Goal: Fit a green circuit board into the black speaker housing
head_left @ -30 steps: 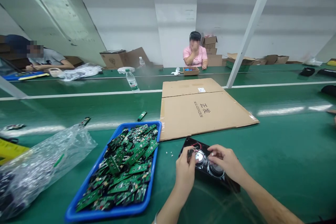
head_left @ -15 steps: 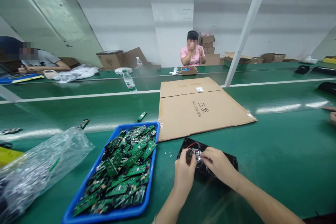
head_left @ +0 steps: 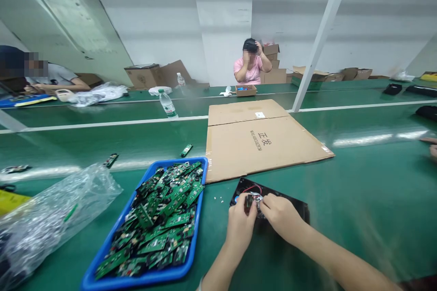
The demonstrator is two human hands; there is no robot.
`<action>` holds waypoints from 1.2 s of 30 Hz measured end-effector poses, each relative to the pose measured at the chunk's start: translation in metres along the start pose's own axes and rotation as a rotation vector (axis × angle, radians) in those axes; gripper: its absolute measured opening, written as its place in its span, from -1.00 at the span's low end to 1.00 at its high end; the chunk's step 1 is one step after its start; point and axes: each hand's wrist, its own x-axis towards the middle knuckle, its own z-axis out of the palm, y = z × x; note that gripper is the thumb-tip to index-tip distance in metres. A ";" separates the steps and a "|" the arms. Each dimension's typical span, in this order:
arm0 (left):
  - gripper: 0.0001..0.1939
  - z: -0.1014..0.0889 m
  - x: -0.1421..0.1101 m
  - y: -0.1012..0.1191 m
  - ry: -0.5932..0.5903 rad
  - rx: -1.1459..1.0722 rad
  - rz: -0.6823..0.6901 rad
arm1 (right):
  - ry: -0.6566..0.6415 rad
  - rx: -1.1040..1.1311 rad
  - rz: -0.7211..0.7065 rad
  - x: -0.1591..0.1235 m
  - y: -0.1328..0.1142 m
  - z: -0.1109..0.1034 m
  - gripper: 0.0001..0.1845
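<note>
A long black plastic housing (head_left: 296, 205) lies at a slant on the green bench, partly covered by both hands. My left hand (head_left: 239, 223) pinches a small circuit board (head_left: 250, 200) over the housing's left end. Right beside it, my right hand (head_left: 283, 218) is closed, thumb and fingertips pressed together at the board's right edge. What those fingertips grip is too small to make out. A red wire (head_left: 253, 187) loops up from the housing just behind the board.
Left of my hands stands a blue tray (head_left: 202, 204) heaped with green circuit boards. Beyond the housing lies a flat cardboard sheet (head_left: 235, 154). A clear plastic bag (head_left: 68, 204) is at far left, a water bottle (head_left: 167, 103) behind. Co-workers sit across; another person's hand (head_left: 433, 148) shows at right.
My right hand has shifted slightly left, its fingertips closer against the board. My left hand stays nearly in place. Across the bench, the person in pink has raised a hand to the head.
</note>
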 end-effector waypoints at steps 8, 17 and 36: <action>-0.79 0.003 -0.002 -0.004 -0.040 -0.132 -0.029 | -0.020 0.083 0.146 -0.005 0.004 0.005 -0.61; -0.82 -0.004 0.000 0.000 -0.167 -0.037 0.119 | -0.126 0.217 0.356 -0.009 0.010 0.001 -0.82; -0.83 -0.002 0.001 -0.007 0.027 0.164 0.181 | -0.340 0.266 0.419 -0.001 0.024 -0.019 -0.37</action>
